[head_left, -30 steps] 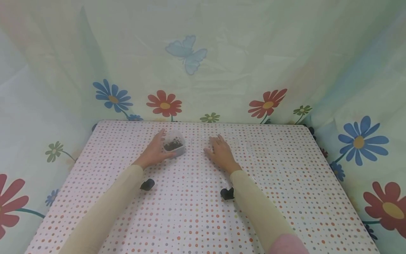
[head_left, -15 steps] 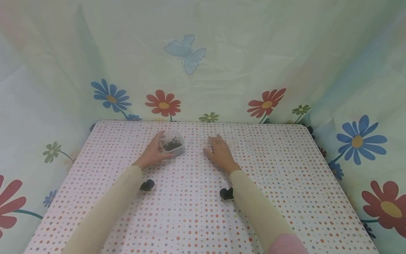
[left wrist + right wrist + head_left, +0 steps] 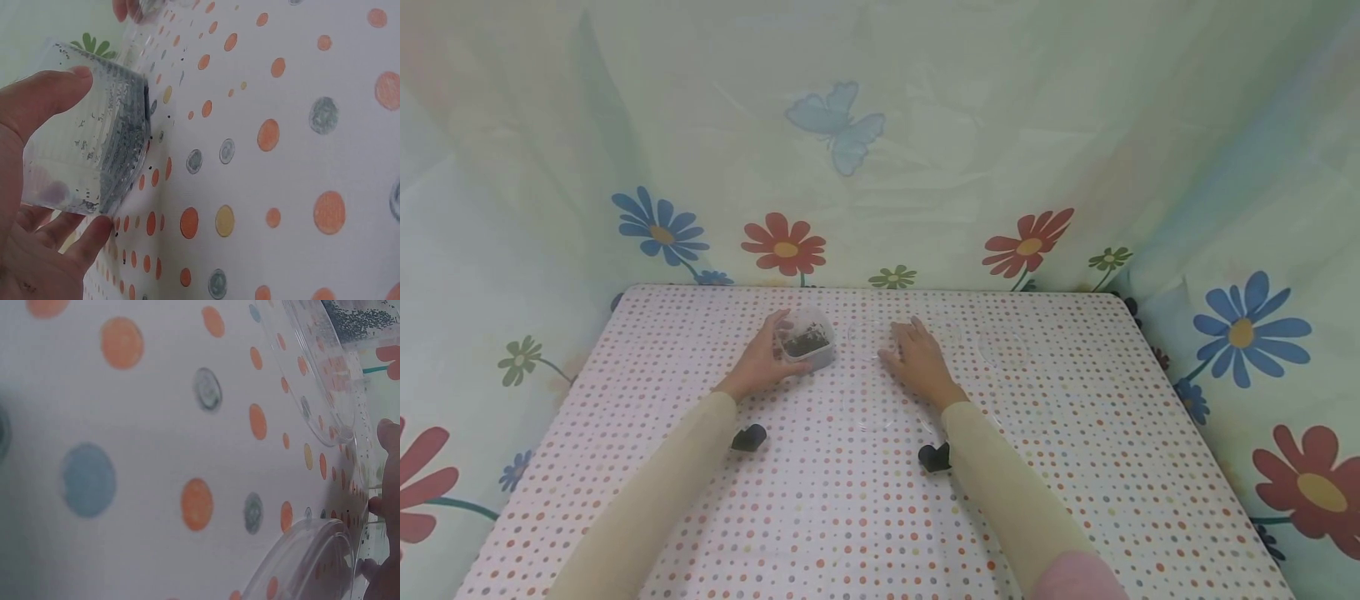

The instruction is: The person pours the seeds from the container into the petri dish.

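Note:
My left hand [image 3: 762, 360] grips a clear square plastic tub [image 3: 81, 134], thumb on one side and fingers on the other. Dark fine granules [image 3: 807, 340] lie in the tub, and some cling to its inner walls. Just right of the tub is a clear round dish [image 3: 871, 329]. My right hand [image 3: 922, 362] rests among the clear dishes with its fingers spread and slightly bent. In the right wrist view one dish [image 3: 334, 434] lies toward the tub and another dish [image 3: 294, 562] lies nearer. Whether the right fingertips touch a dish is hard to tell.
More faint clear dishes lie on the dotted tablecloth [image 3: 820, 517], one dish [image 3: 1002, 350] to the right and another dish [image 3: 874, 423] nearer me. A few dark specks are scattered beside the tub. A flowered curtain [image 3: 925, 167] hangs behind the table.
My left fingers have closed in on the tub, which has shifted very slightly left in the view. The right hand has stayed in place.

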Demonstrator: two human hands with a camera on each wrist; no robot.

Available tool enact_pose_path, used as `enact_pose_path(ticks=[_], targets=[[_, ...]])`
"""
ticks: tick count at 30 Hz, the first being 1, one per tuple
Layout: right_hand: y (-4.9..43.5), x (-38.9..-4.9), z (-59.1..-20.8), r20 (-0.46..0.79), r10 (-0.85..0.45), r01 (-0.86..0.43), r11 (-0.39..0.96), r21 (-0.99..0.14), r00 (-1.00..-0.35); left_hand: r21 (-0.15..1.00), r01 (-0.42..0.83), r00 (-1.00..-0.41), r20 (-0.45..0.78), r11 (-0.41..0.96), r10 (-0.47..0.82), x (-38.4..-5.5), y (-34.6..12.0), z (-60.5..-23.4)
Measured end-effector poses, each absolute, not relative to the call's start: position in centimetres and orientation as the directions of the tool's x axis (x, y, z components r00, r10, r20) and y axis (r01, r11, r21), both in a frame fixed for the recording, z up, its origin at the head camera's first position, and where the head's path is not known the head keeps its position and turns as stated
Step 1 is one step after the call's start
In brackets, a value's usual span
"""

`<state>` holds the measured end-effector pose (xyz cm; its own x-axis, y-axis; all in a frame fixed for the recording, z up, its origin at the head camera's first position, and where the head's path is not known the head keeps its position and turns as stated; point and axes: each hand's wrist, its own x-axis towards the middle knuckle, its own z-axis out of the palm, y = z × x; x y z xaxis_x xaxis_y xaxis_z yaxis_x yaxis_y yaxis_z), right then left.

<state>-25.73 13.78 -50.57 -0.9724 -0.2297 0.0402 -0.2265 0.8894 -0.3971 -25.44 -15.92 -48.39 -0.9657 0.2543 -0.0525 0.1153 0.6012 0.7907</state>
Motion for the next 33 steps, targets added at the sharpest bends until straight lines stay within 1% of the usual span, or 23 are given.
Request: enact_pose_path(ticks=[6,12,22,33], targets=[[13.75,-25.78,-50.56,0.04,-0.23,-0.226,0.888,-0.4,-0.972,0.783,0.123,-0.967,-0.044,0.609,0.252,-25.4,-15.97,-48.26],[13.71,-25.79,-50.39,0.014,-0.217,-0.205,0.898,-0.39,-0.976,0.771,0.14,-0.967,-0.027,0.621,0.252,-25.64,-15.95,-48.05],[13.72,-25.69,-50.22,0.013,-0.219,-0.206,0.896,-0.394,-0.976,0.772,0.144,-0.965,-0.029,0.62,0.26,-25.82,-15.95,-47.84],[13.64,-25.63,-50.26,0.029,-0.222,-0.215,0.892,-0.398,-0.975,0.766,0.121,-0.97,-0.045,0.632,0.24,-25.75,-15.7,-47.63]])
